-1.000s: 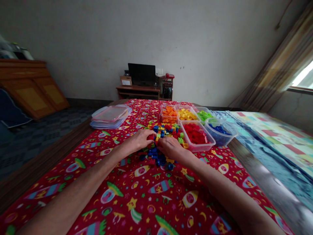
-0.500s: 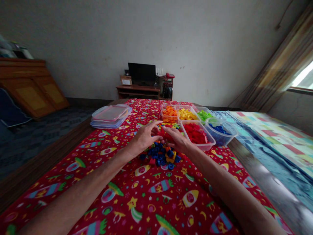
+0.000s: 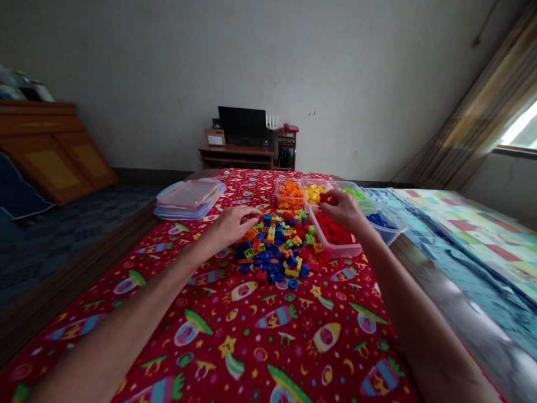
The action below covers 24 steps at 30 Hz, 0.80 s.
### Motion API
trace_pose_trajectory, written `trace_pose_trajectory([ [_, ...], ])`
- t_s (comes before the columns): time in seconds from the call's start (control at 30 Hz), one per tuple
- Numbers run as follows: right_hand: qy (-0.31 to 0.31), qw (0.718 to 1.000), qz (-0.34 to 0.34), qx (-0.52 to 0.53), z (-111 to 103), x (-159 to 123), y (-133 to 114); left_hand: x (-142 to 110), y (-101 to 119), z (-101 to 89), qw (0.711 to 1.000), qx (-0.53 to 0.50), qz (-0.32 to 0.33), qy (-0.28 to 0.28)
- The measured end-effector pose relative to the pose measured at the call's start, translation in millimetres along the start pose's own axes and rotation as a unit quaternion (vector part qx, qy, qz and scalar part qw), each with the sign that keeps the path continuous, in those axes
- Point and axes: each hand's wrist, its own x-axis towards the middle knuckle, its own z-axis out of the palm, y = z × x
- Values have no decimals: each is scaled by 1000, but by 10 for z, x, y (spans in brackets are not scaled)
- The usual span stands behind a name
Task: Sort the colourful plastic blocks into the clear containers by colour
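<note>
A mixed pile of toy building bricks (image 3: 272, 246) in blue, orange, yellow, green and red lies on the red patterned tablecloth (image 3: 251, 341). At the pile's left edge is my left hand (image 3: 235, 225), its fingers loosely curved and apart, with nothing visible in them. My right hand (image 3: 346, 211) is closed on a red toy brick (image 3: 326, 197) above a clear container (image 3: 342, 252) that holds red bricks (image 3: 335, 230). Whether more than one brick is in that hand I cannot make out.
Behind stand clear boxes of orange bricks (image 3: 290, 191), yellow bricks (image 3: 315, 194) and green bricks (image 3: 353, 193). A box of blue bricks (image 3: 380, 221) is at the right, partly behind my right wrist. Stacked lids (image 3: 188, 196) lie at the left.
My right hand has moved right and up from over the pile to the red container. My left hand has drawn back left, so more of the pile shows.
</note>
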Motion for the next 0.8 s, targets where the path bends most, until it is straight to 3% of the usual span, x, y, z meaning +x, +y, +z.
trace_pose_trajectory([
  [0.07,1,993,-12,-120,-139,32,173,3,-115,-12,999,12,-21,-25],
  [0.13,-39,983,-25,-175,-227,28,300,1,-190,10,998,20,-35,-43],
  [0.2,-53,980,-45,-188,-266,9,346,-6,-234,49,997,36,-39,-53],
  [0.33,4,985,-75,-158,-228,-33,189,-31,-311,123,993,76,-32,-87],
  [0.4,-6,986,-100,-135,-164,-73,44,-45,-365,157,989,90,-24,-116],
  [0.53,-116,975,-154,-114,49,-229,-223,-59,-440,235,981,118,-13,-151],
  [0.67,-189,951,-205,-135,323,-406,-352,-64,-401,283,984,114,-18,-136],
  [0.8,-232,936,-213,-158,531,-479,-306,-59,-296,256,986,110,-42,-121],
])
